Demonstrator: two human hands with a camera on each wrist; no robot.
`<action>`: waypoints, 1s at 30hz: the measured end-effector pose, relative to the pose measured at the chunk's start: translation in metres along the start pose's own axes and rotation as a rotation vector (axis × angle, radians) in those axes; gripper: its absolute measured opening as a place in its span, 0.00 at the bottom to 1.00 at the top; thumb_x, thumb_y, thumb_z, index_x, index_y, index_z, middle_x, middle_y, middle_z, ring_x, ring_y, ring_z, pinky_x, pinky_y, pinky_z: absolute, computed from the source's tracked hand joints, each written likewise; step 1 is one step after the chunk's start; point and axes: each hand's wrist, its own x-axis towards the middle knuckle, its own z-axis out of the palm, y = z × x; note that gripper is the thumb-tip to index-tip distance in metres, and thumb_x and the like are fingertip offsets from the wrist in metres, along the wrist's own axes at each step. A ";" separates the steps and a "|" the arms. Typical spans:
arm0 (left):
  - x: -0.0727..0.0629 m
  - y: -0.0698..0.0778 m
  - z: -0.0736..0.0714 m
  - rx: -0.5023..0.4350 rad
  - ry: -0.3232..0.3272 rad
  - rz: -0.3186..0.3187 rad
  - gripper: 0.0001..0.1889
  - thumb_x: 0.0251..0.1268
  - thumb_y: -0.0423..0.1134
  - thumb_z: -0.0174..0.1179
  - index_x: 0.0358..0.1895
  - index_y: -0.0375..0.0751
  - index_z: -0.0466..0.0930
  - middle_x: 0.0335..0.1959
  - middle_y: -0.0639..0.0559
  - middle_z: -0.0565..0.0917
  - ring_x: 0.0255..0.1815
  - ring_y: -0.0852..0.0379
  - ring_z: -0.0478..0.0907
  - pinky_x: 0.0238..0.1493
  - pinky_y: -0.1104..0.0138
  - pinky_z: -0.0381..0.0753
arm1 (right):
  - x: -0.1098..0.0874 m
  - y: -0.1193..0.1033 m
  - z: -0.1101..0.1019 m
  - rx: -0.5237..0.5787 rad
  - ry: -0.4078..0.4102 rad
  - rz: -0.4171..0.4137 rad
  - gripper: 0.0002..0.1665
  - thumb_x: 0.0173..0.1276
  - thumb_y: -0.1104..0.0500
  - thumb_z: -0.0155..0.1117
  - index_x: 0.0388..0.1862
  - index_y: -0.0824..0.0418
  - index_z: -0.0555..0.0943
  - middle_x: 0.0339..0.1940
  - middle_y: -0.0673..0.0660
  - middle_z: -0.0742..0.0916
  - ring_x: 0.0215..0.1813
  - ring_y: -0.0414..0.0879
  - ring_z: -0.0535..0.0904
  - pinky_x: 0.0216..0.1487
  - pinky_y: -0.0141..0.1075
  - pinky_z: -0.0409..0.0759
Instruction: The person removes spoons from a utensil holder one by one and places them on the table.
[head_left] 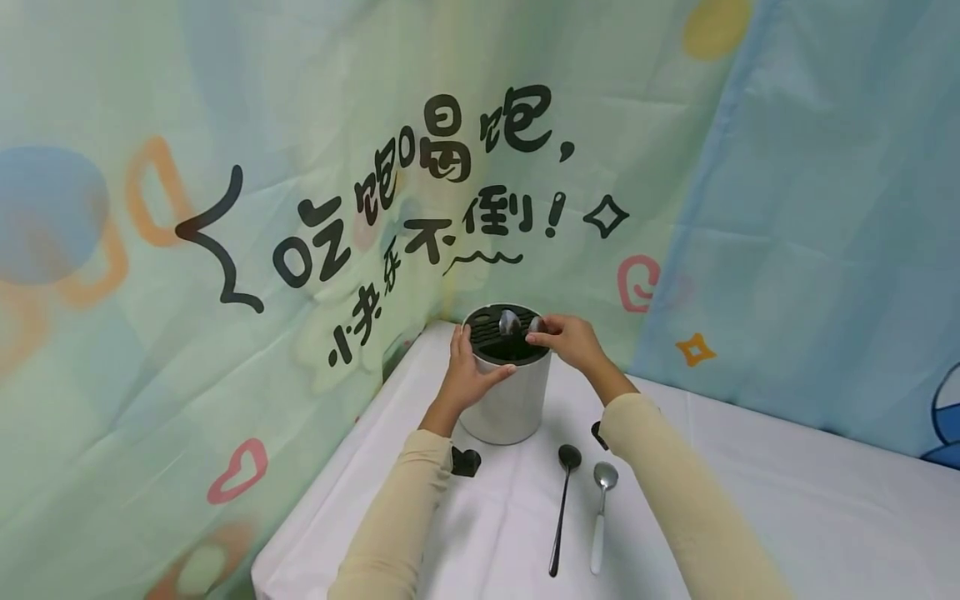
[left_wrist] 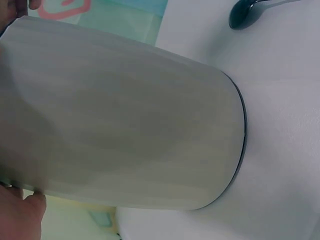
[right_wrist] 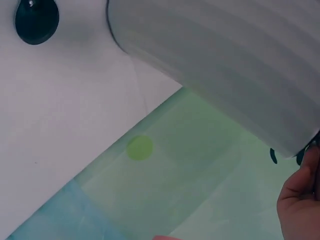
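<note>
The right grip (head_left: 575, 340) pinches a bowl-up spoon (head_left: 536, 323) at the right of the utensil holder (head_left: 510, 408); the left grip (head_left: 462, 382) clasps its left side.

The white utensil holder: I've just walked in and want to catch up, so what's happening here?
A person's left hand rests against the white utensil holder, while the right hand pinches a spoon at its black slotted top. Another spoon stands there, bowl up. In front, a dark spoon and a white-handled spoon lie on the white-covered table.
</note>
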 end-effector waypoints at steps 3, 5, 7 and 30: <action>0.000 0.000 0.002 0.002 0.008 -0.006 0.54 0.51 0.54 0.64 0.72 0.38 0.36 0.73 0.38 0.38 0.73 0.42 0.44 0.67 0.50 0.55 | -0.002 -0.001 -0.002 -0.002 0.010 -0.013 0.16 0.64 0.52 0.59 0.38 0.65 0.78 0.30 0.59 0.77 0.37 0.50 0.70 0.37 0.36 0.72; -0.001 -0.001 0.004 -0.004 0.010 -0.001 0.54 0.51 0.54 0.65 0.72 0.37 0.37 0.73 0.37 0.38 0.73 0.41 0.45 0.67 0.49 0.56 | -0.004 -0.003 -0.004 0.016 0.029 -0.020 0.15 0.66 0.54 0.57 0.36 0.66 0.78 0.27 0.58 0.76 0.35 0.49 0.68 0.34 0.34 0.69; -0.002 0.000 0.005 -0.012 0.002 0.000 0.54 0.51 0.54 0.65 0.72 0.37 0.37 0.73 0.38 0.38 0.73 0.41 0.44 0.67 0.49 0.56 | -0.007 -0.004 -0.009 0.038 0.061 -0.025 0.15 0.67 0.54 0.55 0.34 0.67 0.78 0.26 0.58 0.75 0.33 0.48 0.67 0.33 0.33 0.67; -0.005 0.007 0.002 -0.007 0.014 -0.018 0.54 0.51 0.53 0.65 0.72 0.37 0.37 0.73 0.38 0.38 0.73 0.41 0.44 0.67 0.50 0.55 | -0.061 0.050 -0.081 0.522 0.273 0.250 0.23 0.71 0.50 0.47 0.47 0.70 0.73 0.27 0.42 0.72 0.33 0.37 0.66 0.37 0.25 0.68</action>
